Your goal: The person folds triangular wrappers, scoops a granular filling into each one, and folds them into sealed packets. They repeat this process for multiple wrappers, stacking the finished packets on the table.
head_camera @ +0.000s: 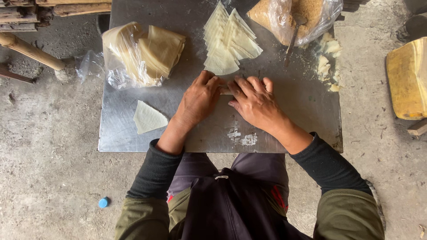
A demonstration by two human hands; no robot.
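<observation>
We sit at the desk [133, 138], which stands on the floor [49, 169]. Our left hand [199, 100] and right hand [255, 103] lie side by side at its middle, touching, with a roll [226, 91] between them. Behind them lies a stack of wrappers [229, 40]. Far left sits a bag of sheets [142, 53], and one wrapper [149, 118] lies before it. Far right sits a bag of filling [293, 18] with a spoon [292, 40] in it; scraps [327, 62] lie beside it. A can [407, 80] stands right of the desk, a cap [103, 202] lies left of us.

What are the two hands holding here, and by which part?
Both the left hand and right hand press fingertips on a small pale wrapper piece on the metal table; the hold's exact place is hidden.
</observation>
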